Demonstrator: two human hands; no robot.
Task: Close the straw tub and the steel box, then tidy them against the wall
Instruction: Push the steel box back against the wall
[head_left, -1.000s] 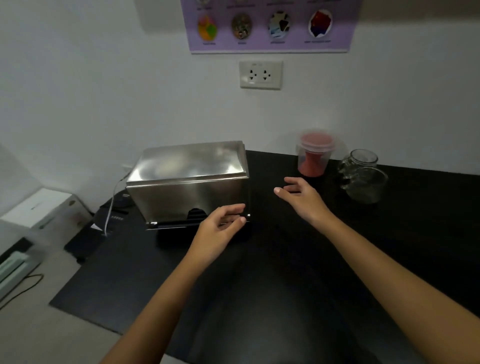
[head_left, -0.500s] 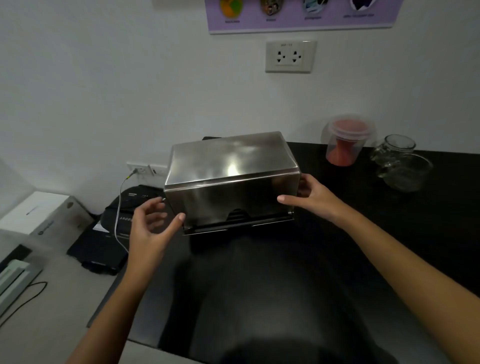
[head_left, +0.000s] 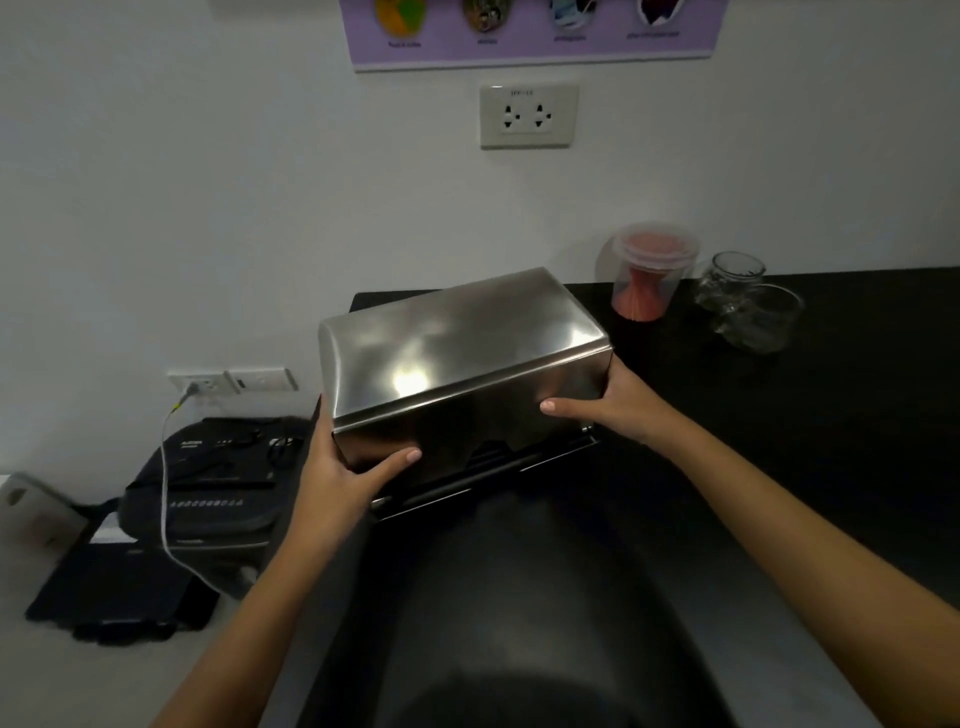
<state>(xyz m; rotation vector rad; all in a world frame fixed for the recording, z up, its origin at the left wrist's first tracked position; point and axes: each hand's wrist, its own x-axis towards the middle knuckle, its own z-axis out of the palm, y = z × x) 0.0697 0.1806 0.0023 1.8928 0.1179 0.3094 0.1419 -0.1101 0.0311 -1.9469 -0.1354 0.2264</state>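
Steel box (head_left: 462, 358) gripped at both ends, lid down, tilted so its right end sits farther back, near the left end of the black counter (head_left: 857, 467) and short of the white wall (head_left: 208, 208). Left hand (head_left: 337, 478) wrapped round the near left corner — thumb pressed flat on the front face, other fingers hidden behind the end panel. Right hand (head_left: 618, 405) clasped on the right end, thumb laid across the front, remaining fingers out of sight round the side. Dark slot and a black bar along the bottom front edge of the box. Straw tub (head_left: 649, 270) behind and to the right, close to the wall, clear plastic with its lid on and red straws inside. Glass jar (head_left: 748, 301) just beside the tub, to its right. Twin wall socket (head_left: 529, 115) above the box — tiny print on its top edge, unreadable. Purple poster (head_left: 535, 31) overhead with round pictures and captions too blurred to read. Lower left, off the counter: black bag (head_left: 208, 483) with small white lettering, not legible, and a white cable (head_left: 165, 483) running up to a low wall outlet (head_left: 234, 382).
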